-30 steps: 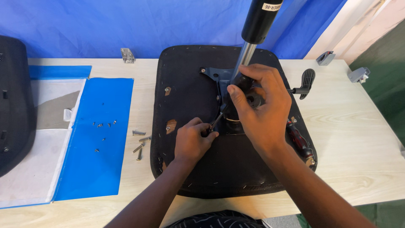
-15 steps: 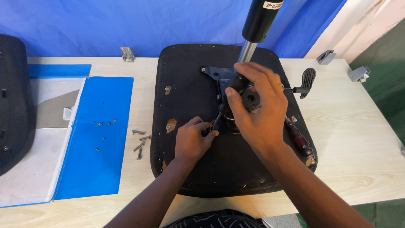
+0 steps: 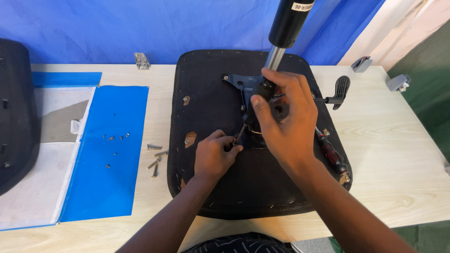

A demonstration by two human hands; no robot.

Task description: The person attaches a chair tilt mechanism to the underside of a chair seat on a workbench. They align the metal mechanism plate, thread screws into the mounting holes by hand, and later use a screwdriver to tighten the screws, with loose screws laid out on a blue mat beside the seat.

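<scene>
Little has shifted since a second ago: both hands stay on the metal mechanism at the middle of the upturned chair seat on the table. Right hand grips its black knob beneath the gas cylinder; left hand is closed around a small tool at its lower corner. Loose screws lie just left of the seat.

We see the seat on the table, screws just left of it, a screwdriver on its right part.
</scene>
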